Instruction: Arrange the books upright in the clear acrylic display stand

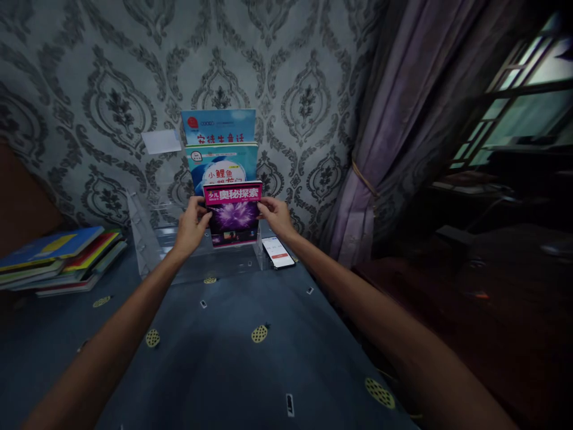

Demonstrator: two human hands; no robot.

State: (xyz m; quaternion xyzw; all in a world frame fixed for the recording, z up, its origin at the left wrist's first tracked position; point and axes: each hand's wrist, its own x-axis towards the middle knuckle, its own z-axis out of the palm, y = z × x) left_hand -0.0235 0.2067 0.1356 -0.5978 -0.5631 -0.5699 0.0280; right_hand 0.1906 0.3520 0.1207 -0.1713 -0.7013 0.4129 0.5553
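A book with a pink and purple cover (235,216) stands upright, facing me, at the front of a clear plastic book rack (152,236). My left hand (193,224) grips its left edge, and my right hand (276,216) pinches the right edge near the top. Behind it rises a light blue book with a fish title (224,161), its lower part hidden. Farther back and higher is another blue book with red lettering (219,124). Whether the pink book's bottom rests on the rack is hard to tell.
To the left lies a stack of books (67,257). A phone with a lit screen (278,252) lies right of the rack. The dark blue tablecloth (215,370) has a pineapple print. Patterned wallpaper (290,71) stands behind, with a purple curtain (362,179) at right.
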